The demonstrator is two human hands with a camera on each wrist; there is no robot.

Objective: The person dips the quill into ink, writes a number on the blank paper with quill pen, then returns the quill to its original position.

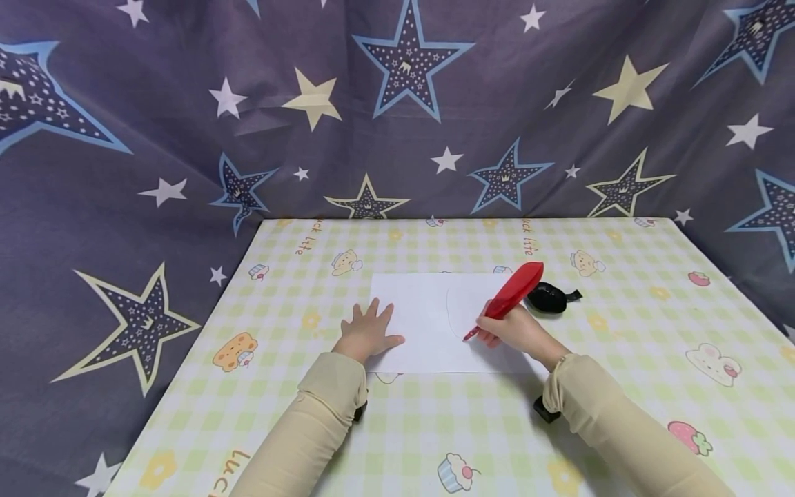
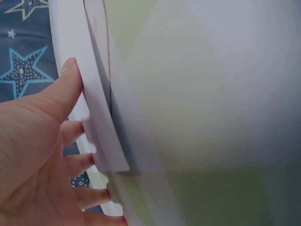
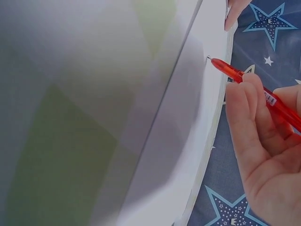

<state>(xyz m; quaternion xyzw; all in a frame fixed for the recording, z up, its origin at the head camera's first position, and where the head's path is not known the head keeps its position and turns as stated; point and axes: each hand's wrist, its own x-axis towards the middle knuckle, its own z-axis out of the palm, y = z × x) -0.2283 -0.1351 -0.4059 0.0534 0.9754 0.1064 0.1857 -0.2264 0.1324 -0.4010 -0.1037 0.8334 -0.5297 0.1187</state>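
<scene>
A sheet of white paper [image 1: 419, 310] lies on the table with a thin curved line [image 1: 448, 310] drawn down its middle. My right hand [image 1: 511, 328] pinches a red pen [image 1: 473, 335] with a wide, feather-shaped top, and the tip meets the paper at the line's lower end. In the right wrist view, fingers and thumb close around the pen's barrel [image 3: 228, 69]. My left hand [image 1: 366, 333] rests with spread fingers on the paper's left edge. The left wrist view has its thumb [image 2: 70, 84] on the sheet, whose near corner [image 2: 113, 157] lifts a little.
A rounded black thing [image 1: 548, 298] with a short strap sits just beyond the right hand. The checked tablecloth [image 1: 621, 304] has printed cakes, bears and strawberries. Behind the table hangs a dark curtain [image 1: 385, 152] with stars.
</scene>
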